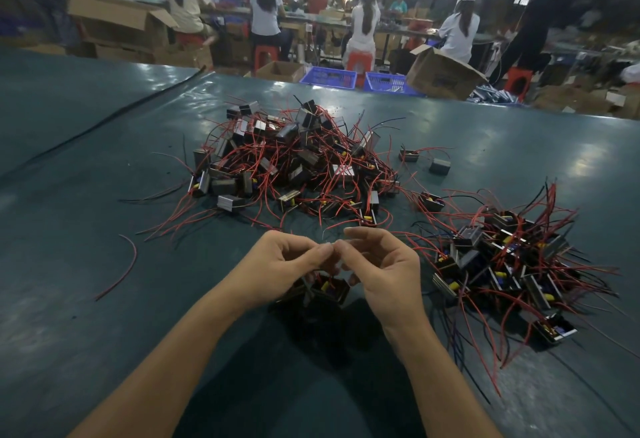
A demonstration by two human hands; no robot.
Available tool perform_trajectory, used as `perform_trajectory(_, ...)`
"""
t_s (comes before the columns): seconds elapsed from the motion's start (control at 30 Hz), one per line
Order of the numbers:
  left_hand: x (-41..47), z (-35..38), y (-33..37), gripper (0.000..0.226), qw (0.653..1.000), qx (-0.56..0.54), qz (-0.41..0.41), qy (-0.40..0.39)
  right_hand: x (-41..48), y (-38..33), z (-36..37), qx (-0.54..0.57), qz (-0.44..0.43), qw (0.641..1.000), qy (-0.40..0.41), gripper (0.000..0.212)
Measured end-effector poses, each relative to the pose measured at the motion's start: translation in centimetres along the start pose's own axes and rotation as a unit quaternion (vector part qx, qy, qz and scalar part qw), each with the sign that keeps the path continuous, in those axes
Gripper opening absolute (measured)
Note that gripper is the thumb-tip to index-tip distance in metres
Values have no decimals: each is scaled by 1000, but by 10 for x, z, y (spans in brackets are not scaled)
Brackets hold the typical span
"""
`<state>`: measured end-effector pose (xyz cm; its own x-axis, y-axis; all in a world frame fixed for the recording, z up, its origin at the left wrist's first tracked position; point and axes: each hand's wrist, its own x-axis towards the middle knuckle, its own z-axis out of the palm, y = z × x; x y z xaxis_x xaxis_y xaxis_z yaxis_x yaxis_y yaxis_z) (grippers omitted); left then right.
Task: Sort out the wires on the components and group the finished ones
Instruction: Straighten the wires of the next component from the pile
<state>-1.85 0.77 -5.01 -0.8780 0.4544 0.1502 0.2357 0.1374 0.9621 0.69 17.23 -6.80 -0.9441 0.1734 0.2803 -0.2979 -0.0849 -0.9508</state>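
Crowded workshop, green bench [104, 195]. Component [330, 290] sits low between my hands. Left hand [291, 264] curls round it, right hand [384, 271] pinches thin wire [323, 234], blurred. I judge block dense and rigid, wire limp. Grip body, not leads.

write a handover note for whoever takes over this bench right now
Left hand: fingertips pinch the wires of one component, which sits low over the table.
Right hand: fingertips meet the left's and seem to pinch the same wires.
Unsorted: big tangled pile ahead, a stray component to its right, and a loose red wire on the left.
Likely done: smaller pile on the right.
Left to do: finish this component, add it to the smaller pile, then work through the big tangled pile.
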Motion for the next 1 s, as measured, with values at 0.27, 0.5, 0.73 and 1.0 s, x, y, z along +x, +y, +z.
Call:
perform_trajectory(0.27, 1, 4, -6, 11, 999, -22, 4, 31, -1, 0, 1, -48, -25, 999, 0, 18)
perform_trajectory(0.5, 0, 5, -6, 8, 998, 38, 0, 50, -1, 2, 1, -90, -4, 996, -9, 22)
perform_trajectory(0.73, 1, 3, -1, 16, 998, -28, -38, 48, -2, -1, -1, -143, -26, 988, -45, 15)
perform_trajectory(1.0, -1, 3, -2, 21, 996, 48, -16, 70, -3, 5, -4, -240, -44, 966, -87, 17)
